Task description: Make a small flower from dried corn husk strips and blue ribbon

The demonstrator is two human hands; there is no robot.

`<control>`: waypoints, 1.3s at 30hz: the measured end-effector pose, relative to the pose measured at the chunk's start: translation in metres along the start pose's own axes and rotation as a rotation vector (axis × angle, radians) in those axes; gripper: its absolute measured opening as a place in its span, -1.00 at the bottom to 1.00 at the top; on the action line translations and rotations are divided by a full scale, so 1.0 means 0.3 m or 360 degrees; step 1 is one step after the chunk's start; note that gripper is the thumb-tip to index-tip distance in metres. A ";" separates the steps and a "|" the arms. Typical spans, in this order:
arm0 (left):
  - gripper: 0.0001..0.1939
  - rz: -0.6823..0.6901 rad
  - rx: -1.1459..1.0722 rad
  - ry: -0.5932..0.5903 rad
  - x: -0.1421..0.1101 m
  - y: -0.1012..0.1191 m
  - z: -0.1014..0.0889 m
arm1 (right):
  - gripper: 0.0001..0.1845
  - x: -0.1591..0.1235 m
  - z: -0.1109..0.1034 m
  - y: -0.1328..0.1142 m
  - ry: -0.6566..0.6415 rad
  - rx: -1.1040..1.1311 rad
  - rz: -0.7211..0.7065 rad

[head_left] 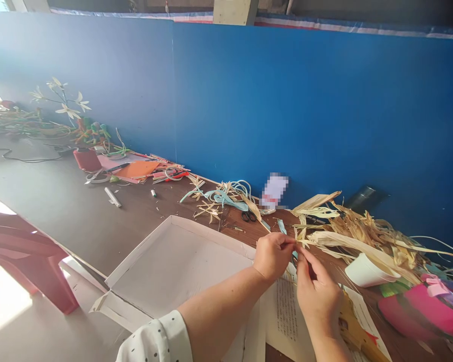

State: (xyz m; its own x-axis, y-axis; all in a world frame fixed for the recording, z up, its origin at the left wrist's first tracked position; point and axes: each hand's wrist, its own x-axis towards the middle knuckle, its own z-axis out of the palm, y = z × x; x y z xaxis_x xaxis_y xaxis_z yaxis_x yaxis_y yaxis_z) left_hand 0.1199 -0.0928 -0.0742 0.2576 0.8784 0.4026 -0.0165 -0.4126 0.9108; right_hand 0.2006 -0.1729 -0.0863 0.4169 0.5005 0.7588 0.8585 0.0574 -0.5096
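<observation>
My left hand and my right hand meet over the table, both pinching a thin pale dried-leaf strip between fingertips. The strip's end points toward a heap of dried husk leaves just to the right. A printed paper sheet lies under my hands. My left forearm crosses the edge of a flat white cardboard tray.
A white cup and pink plastic pieces sit at right. Black scissors, pale blue ribbons and straw stars lie beyond the tray. Craft flowers, orange paper, a red chair are left. A blue partition backs the table.
</observation>
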 end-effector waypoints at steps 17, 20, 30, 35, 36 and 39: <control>-0.84 -0.0543 -0.0449 -0.0099 0.002 0.001 0.011 | -0.42 0.031 0.013 0.011 -0.0433 0.0613 0.0900; -0.83 -0.0604 -0.0501 -0.0118 0.004 0.006 0.010 | -0.42 0.029 0.023 0.021 -0.0391 0.0585 0.0877; -0.81 -0.0626 -0.0535 -0.0129 0.007 0.010 0.010 | -0.45 0.028 0.019 0.048 -0.0353 0.0172 0.0778; -0.79 -0.0719 -0.0827 -0.0205 0.010 0.003 0.018 | -0.46 0.027 0.016 0.046 -0.0368 0.0232 0.0747; -0.79 -0.0733 -0.0877 -0.0217 0.010 0.003 0.019 | -0.46 0.027 0.018 0.046 -0.0369 0.0249 0.0740; -0.75 -0.0729 -0.0904 -0.0234 0.008 0.000 0.022 | -0.49 0.026 0.021 0.045 -0.0364 0.0277 0.0725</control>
State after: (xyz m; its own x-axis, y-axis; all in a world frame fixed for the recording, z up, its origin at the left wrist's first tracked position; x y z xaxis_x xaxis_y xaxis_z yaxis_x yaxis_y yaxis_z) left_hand 0.1270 -0.0923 -0.0738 0.4848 0.8746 -0.0090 -0.3631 0.2106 0.9076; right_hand 0.2136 -0.1628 -0.0896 0.6430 0.6825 0.3475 0.5358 -0.0766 -0.8409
